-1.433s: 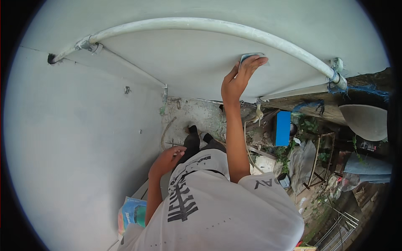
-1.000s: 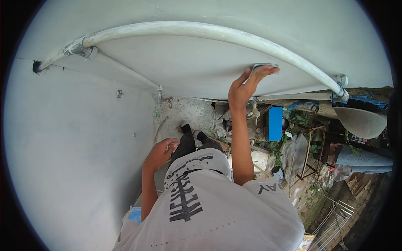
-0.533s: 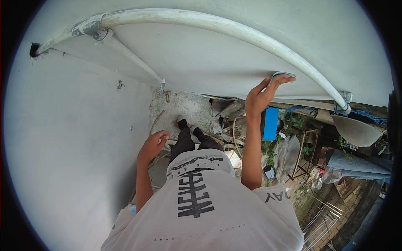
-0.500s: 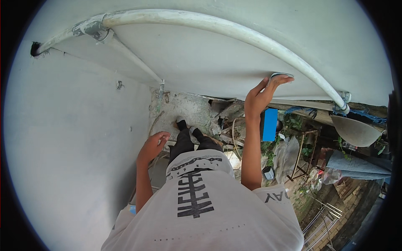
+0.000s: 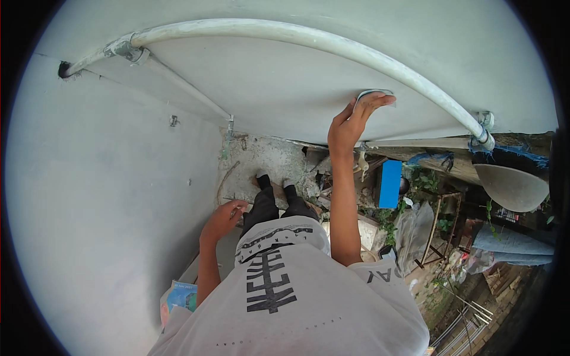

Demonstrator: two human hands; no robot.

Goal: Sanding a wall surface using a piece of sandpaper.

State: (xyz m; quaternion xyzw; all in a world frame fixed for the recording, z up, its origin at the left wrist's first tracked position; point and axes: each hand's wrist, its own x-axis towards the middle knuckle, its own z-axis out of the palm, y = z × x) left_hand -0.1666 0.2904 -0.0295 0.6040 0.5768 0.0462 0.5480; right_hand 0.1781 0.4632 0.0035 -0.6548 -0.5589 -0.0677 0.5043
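Note:
My right hand is raised against the pale wall panel, just below a long white pipe. Its fingers press a thin, flat, pale grey sheet to that surface, the thumb along the sheet's left edge. What the sheet is made of I cannot tell. Lower down, my left hand hangs beside my waist near the left wall, its fingers loosely bent and apart, with nothing visible in them.
A thinner pipe branches from the long one. My feet are below, beside rough concrete. At right lie a blue board, a pale basin, a metal frame and debris. A colourful package sits lower left.
Over the last half second my right hand has moved left and slightly up with the sheet, after moving rightward earlier. My left hand stays by my waist; the view has shifted slightly.

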